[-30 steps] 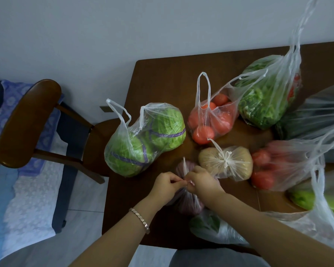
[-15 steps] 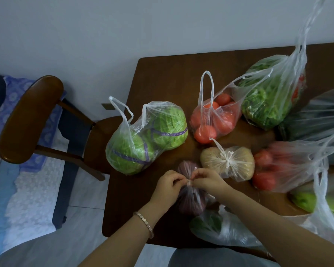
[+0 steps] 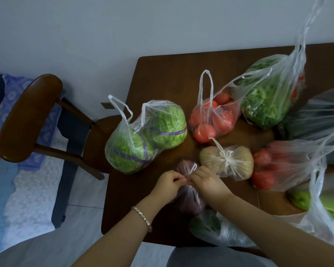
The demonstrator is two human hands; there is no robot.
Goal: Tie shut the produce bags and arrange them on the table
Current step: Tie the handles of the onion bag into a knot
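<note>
A small clear bag of purple onions (image 3: 189, 199) lies near the front of the brown table (image 3: 162, 78). My left hand (image 3: 168, 185) and my right hand (image 3: 206, 181) meet above it, each pinching one of its thin handles. Just behind sits a knotted bag of potatoes (image 3: 228, 162). An open-handled bag with two green cabbages (image 3: 145, 135) lies to the left. A bag of tomatoes (image 3: 214, 118) and a bag of leafy greens (image 3: 268, 97) stand further back with loose handles.
More open bags crowd the right side: tomatoes (image 3: 274, 166), a dark bag (image 3: 320, 118), green vegetables (image 3: 316, 201) and a greens bag (image 3: 210, 226) at the front edge. A wooden chair (image 3: 27, 116) stands left of the table, beside a bed with patterned covers (image 3: 27, 189).
My hands have stayed together over the onion bag, working its handles. The view has shifted slightly; the other bags have not moved.
</note>
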